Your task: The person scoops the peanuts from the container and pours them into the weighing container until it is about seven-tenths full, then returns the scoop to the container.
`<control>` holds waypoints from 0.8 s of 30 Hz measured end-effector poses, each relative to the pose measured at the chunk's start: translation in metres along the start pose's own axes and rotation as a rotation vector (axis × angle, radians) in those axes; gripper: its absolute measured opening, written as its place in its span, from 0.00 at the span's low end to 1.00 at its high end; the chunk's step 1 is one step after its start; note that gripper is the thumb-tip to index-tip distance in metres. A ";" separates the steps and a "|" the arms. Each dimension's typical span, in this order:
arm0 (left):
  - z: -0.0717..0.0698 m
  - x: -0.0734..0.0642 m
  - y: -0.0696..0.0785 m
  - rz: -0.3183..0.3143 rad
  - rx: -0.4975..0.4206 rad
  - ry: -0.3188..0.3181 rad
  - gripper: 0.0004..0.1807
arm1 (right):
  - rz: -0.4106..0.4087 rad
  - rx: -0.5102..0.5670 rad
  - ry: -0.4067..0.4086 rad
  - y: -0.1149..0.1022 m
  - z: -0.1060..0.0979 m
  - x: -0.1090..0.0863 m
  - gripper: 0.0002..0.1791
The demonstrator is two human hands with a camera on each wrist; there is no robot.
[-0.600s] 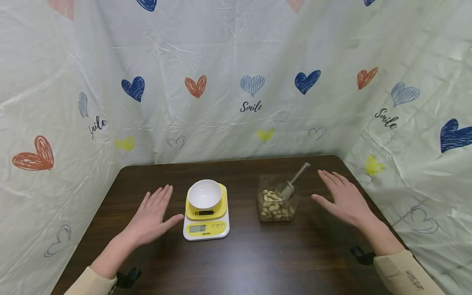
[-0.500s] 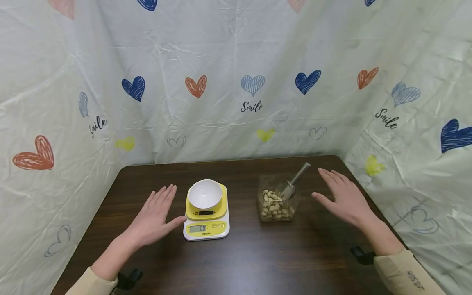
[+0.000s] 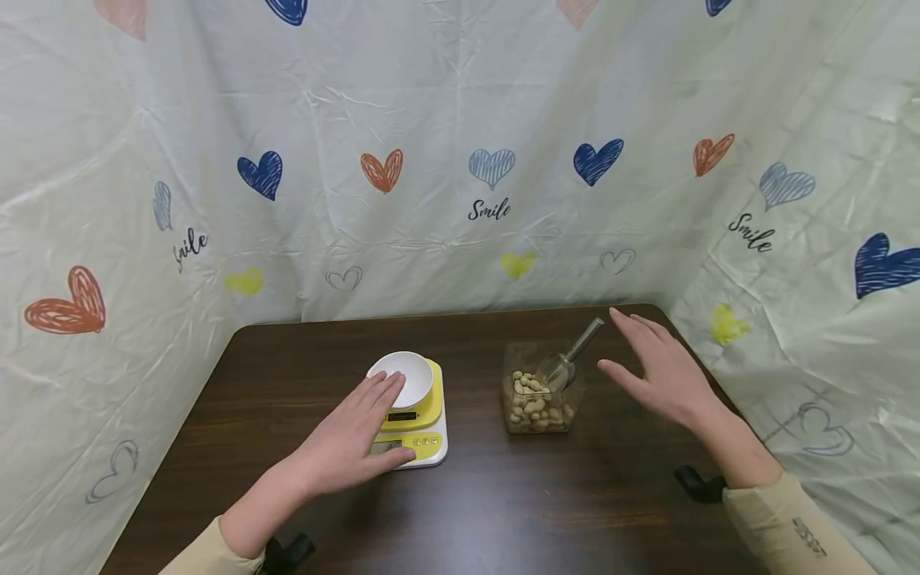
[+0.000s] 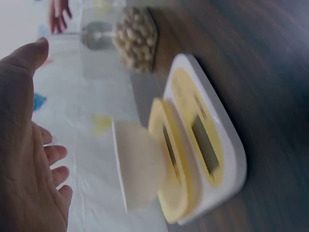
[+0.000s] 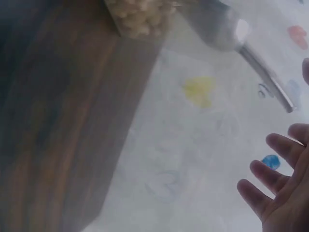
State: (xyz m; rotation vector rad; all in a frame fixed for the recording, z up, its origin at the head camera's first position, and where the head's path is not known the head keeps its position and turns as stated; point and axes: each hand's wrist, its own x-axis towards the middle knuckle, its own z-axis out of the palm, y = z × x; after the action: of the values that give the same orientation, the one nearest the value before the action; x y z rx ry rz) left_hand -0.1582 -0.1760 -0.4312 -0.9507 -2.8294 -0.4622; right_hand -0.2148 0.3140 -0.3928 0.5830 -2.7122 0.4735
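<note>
My left hand hovers with fingers extended over the near left part of a yellow and white kitchen scale. In the head view its fingertips overlap the white bowl on the scale's platform; the left wrist view shows the hand apart from the bowl. Part of the scale's display is hidden behind the thumb. My right hand is held in the air, fingers spread, just right of a metal scoop. That scoop leans in a clear square container partly filled with peanuts. Neither hand holds anything.
Everything stands on a dark brown wooden table with rounded far corners. A white curtain printed with hearts and "Smile" surrounds its back and sides. The scale and the peanut container stand apart, with table surface between them.
My left hand has moved right, from beside the scale to over it, now overlapping the bowl and display. My right hand has shifted slightly left and up toward the scoop's handle.
</note>
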 end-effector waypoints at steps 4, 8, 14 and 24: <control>0.006 0.013 0.015 0.049 -0.045 -0.006 0.55 | -0.039 -0.007 0.010 -0.005 -0.003 0.009 0.47; 0.012 0.030 0.032 0.102 -0.113 -0.029 0.55 | -0.101 -0.031 0.017 -0.012 -0.004 0.020 0.46; 0.025 0.056 0.051 0.132 -0.152 -0.075 0.56 | -0.192 -0.072 -0.019 -0.023 -0.005 0.035 0.43; 0.052 0.095 0.058 0.094 -0.287 -0.111 0.61 | -0.294 -0.233 -0.134 -0.035 0.001 0.053 0.33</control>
State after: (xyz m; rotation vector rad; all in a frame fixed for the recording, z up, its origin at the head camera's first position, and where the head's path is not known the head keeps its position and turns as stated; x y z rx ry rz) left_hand -0.1998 -0.0612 -0.4458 -1.1885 -2.8495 -0.8458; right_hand -0.2451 0.2657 -0.3646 0.9543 -2.6869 0.0446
